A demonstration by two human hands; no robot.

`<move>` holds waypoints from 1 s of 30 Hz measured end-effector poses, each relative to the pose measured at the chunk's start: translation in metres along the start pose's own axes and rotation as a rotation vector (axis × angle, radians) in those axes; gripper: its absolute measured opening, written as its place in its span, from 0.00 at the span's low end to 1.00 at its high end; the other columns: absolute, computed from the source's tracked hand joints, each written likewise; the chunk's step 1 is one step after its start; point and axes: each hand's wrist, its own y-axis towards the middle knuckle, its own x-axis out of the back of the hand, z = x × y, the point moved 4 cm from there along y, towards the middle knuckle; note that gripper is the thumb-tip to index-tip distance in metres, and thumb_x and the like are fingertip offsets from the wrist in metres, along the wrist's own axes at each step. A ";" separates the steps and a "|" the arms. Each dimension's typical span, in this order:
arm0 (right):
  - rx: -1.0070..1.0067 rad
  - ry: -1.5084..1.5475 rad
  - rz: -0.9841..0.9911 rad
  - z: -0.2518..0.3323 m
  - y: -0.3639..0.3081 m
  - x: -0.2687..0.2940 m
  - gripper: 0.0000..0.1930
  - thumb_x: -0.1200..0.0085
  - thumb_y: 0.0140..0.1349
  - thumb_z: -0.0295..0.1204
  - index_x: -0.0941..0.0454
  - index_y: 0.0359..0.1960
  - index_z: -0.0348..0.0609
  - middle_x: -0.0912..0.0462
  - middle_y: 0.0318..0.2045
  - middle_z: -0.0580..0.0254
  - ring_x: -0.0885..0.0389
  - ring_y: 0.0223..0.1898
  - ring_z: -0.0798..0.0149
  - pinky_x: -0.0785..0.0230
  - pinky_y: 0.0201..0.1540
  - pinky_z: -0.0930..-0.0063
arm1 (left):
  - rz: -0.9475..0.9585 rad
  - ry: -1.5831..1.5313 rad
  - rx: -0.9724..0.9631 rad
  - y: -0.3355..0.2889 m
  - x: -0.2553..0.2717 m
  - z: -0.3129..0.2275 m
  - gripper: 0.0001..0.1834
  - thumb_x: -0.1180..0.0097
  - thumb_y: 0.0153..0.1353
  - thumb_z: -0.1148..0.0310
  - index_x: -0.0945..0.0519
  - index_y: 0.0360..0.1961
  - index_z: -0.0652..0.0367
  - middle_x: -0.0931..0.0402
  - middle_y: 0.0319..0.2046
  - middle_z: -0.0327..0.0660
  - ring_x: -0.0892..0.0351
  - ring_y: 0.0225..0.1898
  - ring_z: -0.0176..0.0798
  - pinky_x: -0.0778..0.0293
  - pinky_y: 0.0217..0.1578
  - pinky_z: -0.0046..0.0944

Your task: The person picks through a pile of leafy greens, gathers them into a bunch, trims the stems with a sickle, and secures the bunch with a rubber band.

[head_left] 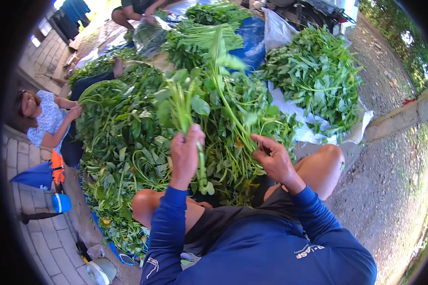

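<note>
My left hand (185, 154) is closed around a small bunch of leafy greens (179, 107), which look like water spinach. The bunch stands roughly upright, and its cut stems poke out below the fist. To the right, my right hand (277, 164) pinches the lower end of one long green stem (229, 107). That stem slants up and left, its leafy tip slightly blurred by motion. Under both hands spreads a big heap of the same greens (123, 123), reaching down between my bent knees.
Another heap of greens (314, 76) lies on white sheeting at right. Bundled greens (204, 35) rest beside a blue tarp (252, 40). One person (52, 111) sits at left handling stems; another (138, 12) works at the back. A blue cup (61, 203) stands on the brick paving.
</note>
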 end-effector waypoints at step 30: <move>-0.145 -0.364 0.202 -0.160 -0.017 -0.093 0.15 0.45 0.66 0.37 0.13 0.46 0.45 0.12 0.45 0.45 0.14 0.45 0.38 0.21 0.51 0.50 | -0.483 -0.166 -0.160 0.030 0.073 -0.026 0.14 0.36 0.74 0.58 0.22 0.34 0.55 0.23 0.27 0.35 0.27 0.25 0.24 0.31 0.25 0.27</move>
